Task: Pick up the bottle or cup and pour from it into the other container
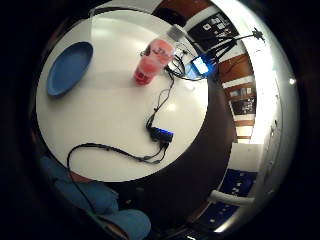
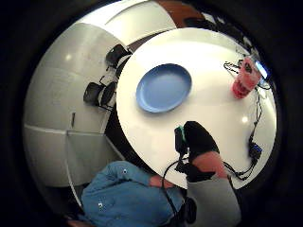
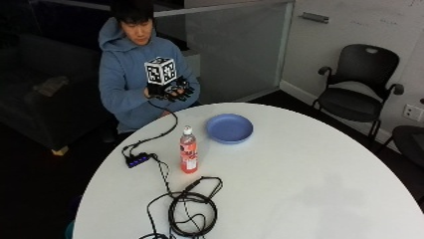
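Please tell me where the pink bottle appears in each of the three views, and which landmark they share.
Outside view: bottle upright on the white table, beside the cables.
Little finger side palm view: bottle near the table's edge, by the cables.
Thumb side palm view: bottle across from the gloved hand.
Shared landmark: blue plate.

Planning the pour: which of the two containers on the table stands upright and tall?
The pink bottle with the white cap; the blue plate lies low and shallow.

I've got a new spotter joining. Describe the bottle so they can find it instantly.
Start at the round white table. The bottle stands upright near the edge closest to the seated person, between the blue plate and the small black hub. It is the only tall thing there: clear, pink liquid, white cap.
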Demonstrator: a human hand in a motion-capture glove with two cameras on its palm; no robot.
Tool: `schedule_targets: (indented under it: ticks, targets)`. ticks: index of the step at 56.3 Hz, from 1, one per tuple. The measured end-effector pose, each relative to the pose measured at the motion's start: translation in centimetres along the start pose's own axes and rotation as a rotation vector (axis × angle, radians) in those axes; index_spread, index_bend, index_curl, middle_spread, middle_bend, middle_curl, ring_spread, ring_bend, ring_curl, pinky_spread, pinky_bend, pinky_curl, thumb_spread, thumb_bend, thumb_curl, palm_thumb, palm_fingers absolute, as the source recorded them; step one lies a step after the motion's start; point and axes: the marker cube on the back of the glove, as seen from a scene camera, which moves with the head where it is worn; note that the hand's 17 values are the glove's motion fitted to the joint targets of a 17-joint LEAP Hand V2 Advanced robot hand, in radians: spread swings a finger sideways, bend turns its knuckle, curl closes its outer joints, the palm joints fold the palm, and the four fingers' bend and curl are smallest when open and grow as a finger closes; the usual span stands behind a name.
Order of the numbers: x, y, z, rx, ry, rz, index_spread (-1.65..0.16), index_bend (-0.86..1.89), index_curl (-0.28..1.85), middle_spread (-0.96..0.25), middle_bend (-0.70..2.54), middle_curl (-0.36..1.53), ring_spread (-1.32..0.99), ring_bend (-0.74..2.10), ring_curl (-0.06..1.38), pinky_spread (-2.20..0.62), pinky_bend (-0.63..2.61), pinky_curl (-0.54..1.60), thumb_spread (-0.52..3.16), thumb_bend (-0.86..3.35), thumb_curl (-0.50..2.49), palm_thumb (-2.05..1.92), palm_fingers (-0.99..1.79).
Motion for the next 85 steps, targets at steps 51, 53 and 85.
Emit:
schedule_targets:
  ticks: [51,53,85]
  targets:
    - [12.2,2.4,-2.3,0.244,-0.205,0.143,-0.41,0.14,0.21,-0.06,0.19,0.27,0.09,0.41,0.23,0.15,0.54,0.22,0.94,-0.04,0.32,0.53,-0.01]
    - [12.5,2.5,-2.2,0.259,-0.234,0.154,-0.41,0.14,0.21,-0.06,0.19,0.27,0.09,0.41,0.23,0.15,0.54,0.23,0.94,-0.05,0.32,0.51,-0.02]
    - [22.3,2.6,-2.7,0.455,-0.563,0.371,-0.39,0.14,0.22,-0.04,0.19,0.3,0.08,0.41,0.26,0.16,0.54,0.24,0.91,-0.03,0.33,0.43,-0.03]
